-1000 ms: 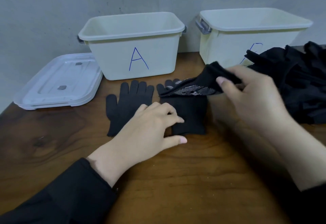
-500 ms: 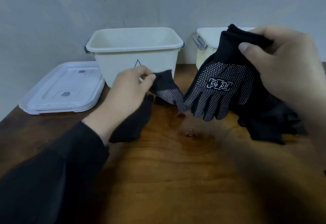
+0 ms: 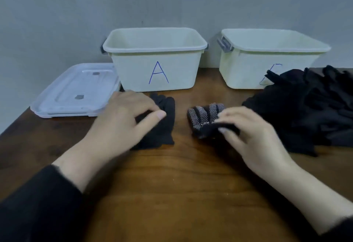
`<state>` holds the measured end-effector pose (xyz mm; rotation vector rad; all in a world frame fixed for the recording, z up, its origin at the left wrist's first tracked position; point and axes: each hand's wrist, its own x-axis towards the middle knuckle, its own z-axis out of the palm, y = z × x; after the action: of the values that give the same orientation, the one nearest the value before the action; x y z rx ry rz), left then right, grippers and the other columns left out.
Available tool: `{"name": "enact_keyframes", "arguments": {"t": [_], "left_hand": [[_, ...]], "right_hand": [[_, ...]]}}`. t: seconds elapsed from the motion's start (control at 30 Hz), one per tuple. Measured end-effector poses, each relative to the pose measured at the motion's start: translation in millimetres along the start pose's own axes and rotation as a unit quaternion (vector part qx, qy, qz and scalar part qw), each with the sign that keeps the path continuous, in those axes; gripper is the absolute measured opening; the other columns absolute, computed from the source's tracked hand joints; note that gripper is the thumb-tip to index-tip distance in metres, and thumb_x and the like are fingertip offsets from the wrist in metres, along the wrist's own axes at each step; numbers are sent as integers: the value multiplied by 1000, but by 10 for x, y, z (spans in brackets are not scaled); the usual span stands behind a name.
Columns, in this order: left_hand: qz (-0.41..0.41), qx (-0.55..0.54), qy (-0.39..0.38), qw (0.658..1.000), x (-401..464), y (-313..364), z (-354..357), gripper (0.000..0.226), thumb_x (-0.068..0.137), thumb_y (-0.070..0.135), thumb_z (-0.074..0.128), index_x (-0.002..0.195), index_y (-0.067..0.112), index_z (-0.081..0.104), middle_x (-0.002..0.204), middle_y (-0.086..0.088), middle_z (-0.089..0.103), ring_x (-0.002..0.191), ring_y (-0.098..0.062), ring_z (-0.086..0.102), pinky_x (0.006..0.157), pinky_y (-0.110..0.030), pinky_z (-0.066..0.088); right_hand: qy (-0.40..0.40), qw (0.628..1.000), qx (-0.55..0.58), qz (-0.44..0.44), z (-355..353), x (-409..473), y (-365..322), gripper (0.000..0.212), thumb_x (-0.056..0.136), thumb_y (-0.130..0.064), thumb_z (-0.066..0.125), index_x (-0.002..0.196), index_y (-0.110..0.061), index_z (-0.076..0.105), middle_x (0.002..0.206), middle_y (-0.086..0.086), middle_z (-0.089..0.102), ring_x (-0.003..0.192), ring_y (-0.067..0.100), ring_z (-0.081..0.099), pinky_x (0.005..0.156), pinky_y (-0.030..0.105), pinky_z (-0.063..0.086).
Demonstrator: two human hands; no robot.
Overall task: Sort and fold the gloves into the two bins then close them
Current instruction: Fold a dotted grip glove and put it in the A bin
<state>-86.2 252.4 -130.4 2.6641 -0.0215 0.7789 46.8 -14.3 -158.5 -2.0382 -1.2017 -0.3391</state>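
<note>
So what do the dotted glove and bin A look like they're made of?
Dotted glove: black knit fabric, matte, with rows of pale raised grip dots, probably rubbery. Bin A: off-white moulded plastic, likely rigid, with a smooth rolled rim and faint sheen.

Black long sleeves are being worn on both arms. The left sleeve is entering at 7 o'clock, its soft cuff ending at the wrist. The right sleeve is being cropped at 5 o'clock. Both hands, left hand and right hand, are being kept bare, with short, plain nails.
</note>
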Motion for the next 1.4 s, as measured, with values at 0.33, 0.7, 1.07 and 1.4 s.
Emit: {"name": "enact_keyframes", "arguments": {"t": [0.33,0.7,1.07,1.4], "left_hand": [[81,-7,-133,988,162,596,598,45,91,59,55,128,35,57,112,21,60,105,-4,48,96,-32,34],[-88,-98,31,991,1134,553,312,6,92,27,67,86,30,67,63,17,58,66,-12,58,66,-30,45],[63,19,-78,995,281,543,579,18,86,17,68,103,17,72,113,0,70,104,-21,66,93,-31,48],[109,83,-149,979,46,477,677,14,86,33,70,96,26,76,110,7,64,101,-18,58,88,-43,48]], "right_hand": [[-70,997,12,-15,-95,-28,-42,17,95,-19,68,109,-25,73,99,-19,67,96,7,64,85,29,50],[10,996,-21,86,-494,1145,-109,10,95,-20,66,101,-27,71,92,-6,69,92,11,62,79,10,42],[-28,997,-40,-57,-107,59,104,14,90,-8,70,104,-12,72,111,-2,64,104,17,61,93,37,50],[-181,979,-65,-62,5,-243,169,24,95,-42,59,112,-30,72,112,-19,56,105,4,53,99,25,36]]}}
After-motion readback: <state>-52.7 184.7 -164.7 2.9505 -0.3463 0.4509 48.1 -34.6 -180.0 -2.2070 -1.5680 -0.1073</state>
